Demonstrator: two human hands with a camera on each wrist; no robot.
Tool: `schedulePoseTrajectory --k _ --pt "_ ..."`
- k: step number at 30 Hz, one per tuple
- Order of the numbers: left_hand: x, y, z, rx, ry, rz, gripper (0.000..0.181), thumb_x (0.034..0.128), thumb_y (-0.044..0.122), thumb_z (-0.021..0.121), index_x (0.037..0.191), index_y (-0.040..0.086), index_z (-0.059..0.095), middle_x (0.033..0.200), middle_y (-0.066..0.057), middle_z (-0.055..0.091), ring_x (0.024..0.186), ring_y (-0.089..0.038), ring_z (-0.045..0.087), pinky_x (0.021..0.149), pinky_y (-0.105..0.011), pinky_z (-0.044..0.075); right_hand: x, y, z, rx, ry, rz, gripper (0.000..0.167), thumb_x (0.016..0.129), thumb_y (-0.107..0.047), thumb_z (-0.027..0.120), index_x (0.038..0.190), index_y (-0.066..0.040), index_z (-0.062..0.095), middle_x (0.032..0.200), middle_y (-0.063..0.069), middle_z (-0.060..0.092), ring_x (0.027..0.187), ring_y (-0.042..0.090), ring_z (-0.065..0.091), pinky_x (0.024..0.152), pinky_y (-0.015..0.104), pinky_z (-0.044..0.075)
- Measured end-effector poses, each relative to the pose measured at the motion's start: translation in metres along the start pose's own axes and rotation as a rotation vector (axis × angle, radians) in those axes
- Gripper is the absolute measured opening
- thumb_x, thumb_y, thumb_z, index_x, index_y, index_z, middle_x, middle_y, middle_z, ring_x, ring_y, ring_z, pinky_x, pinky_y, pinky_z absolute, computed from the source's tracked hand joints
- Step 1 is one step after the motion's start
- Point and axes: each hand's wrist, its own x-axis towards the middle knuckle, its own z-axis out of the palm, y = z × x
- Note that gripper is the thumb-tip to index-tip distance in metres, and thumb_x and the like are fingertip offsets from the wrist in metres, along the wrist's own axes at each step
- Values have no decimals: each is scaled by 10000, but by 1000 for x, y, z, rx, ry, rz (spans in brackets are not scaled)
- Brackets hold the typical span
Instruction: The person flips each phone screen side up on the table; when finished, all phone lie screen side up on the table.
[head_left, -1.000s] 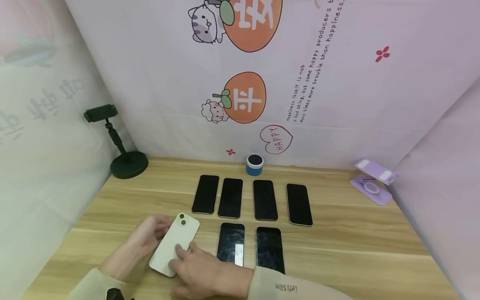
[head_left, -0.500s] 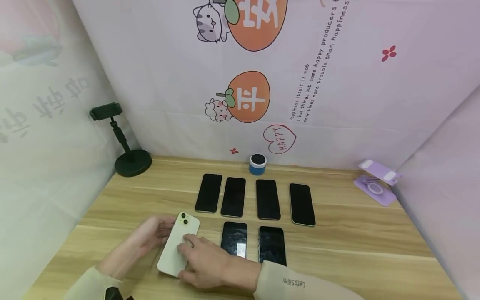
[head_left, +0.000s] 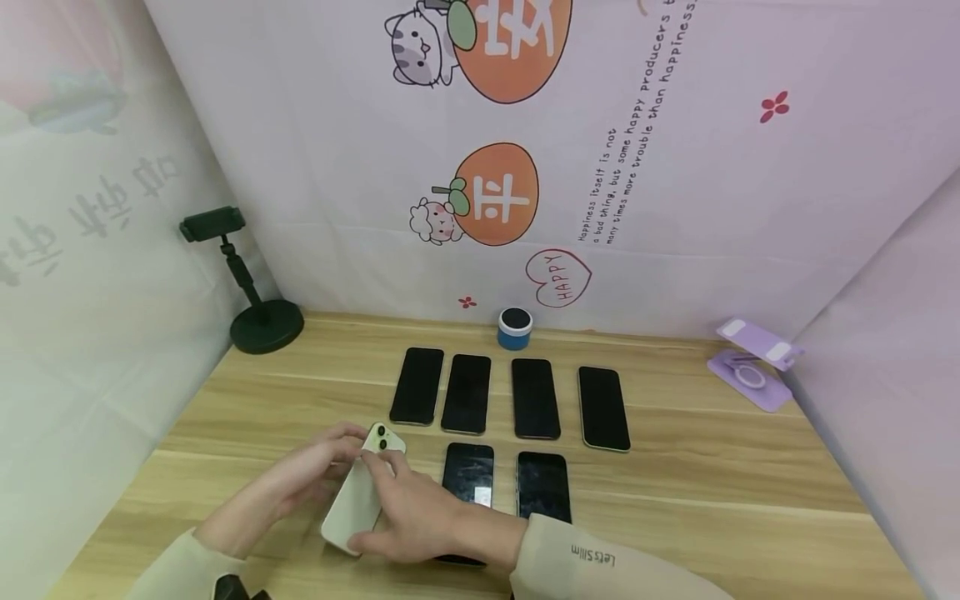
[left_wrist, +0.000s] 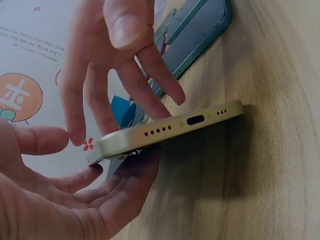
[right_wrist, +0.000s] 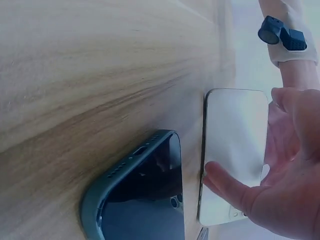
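A pale cream smartphone [head_left: 354,504], its two-lens back facing up, lies slanted between both hands at the front left. In the left wrist view its bottom edge with the charging port [left_wrist: 195,119] faces me, and one long side is raised off the table. My left hand [head_left: 311,475] holds that raised left side, with fingers tucked beneath the phone [right_wrist: 235,135]. Over the back my right hand [head_left: 416,508] is spread, fingertips touching the far part and thumb by the near right edge. Beside it lies a dark-screened smartphone [head_left: 468,477], partly covered by the right forearm.
Several black-screened phones [head_left: 466,394] form a row behind, and another [head_left: 543,485] lies front right. A blue-and-white jar [head_left: 514,329] stands at the back. A black phone stand [head_left: 265,325] is at left, a purple stand [head_left: 750,375] at right.
The cream phone has shifted slightly right and its left side has lifted. The left hand's fingers have moved up along its edge. My right hand has slid farther up the phone's back.
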Motion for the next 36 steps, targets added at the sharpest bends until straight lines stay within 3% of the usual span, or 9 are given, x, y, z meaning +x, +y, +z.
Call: schedulePoseTrajectory --k 4,9,14,21,28,32,36 --pt "-2 1 2 11 -14 16 511 1030 244 496 1485 24 421 1330 -181 646 1154 -248 662 880 -419 594 0 1 -2 118 -10 31 986 915 -509 749 1657 -251 152 1498 158 425 997 112 634 788 184 530" --pt "-8 3 5 12 -69 59 560 1061 277 456 1538 -11 400 1445 -248 583 1247 -288 634 917 -458 601 0 4 -3 239 -13 76 1018 894 -478 787 1657 -302 136 1393 145 460 922 91 594 770 204 522" --pt "-13 8 9 0 -78 81 576 1061 245 434 1561 -36 377 1490 -282 542 1266 -289 629 926 -466 607 -2 1 -3 259 11 112 1063 859 -491 819 1662 -262 161 1454 161 415 956 106 591 775 199 519" --pt "-15 11 9 -26 -94 105 540 1051 199 432 1502 -97 430 1456 -241 578 1159 -184 642 882 -441 605 -1 -1 -2 261 38 106 1114 812 -503 859 1657 -284 167 1460 150 375 1001 125 576 792 206 515" --pt "-14 9 11 -68 -116 113 507 1069 197 414 1455 -128 454 1441 -281 555 1101 -164 652 856 -441 635 -4 -8 3 220 7 116 1176 794 -523 870 1664 -238 132 1623 203 257 1193 205 639 898 238 553" --pt "-9 6 14 -71 -119 100 478 1060 187 427 1407 -134 498 1419 -301 551 1121 -200 651 883 -468 637 -6 -12 4 219 41 166 1091 829 -387 868 1660 -169 196 1609 198 327 1175 239 666 887 241 562" --pt "-2 2 17 -64 -134 89 436 1023 162 463 1339 -123 557 1389 -288 570 1177 -252 615 914 -496 625 -8 -11 5 228 99 177 991 836 -178 804 1647 -93 240 1573 204 390 1043 171 667 822 208 543"
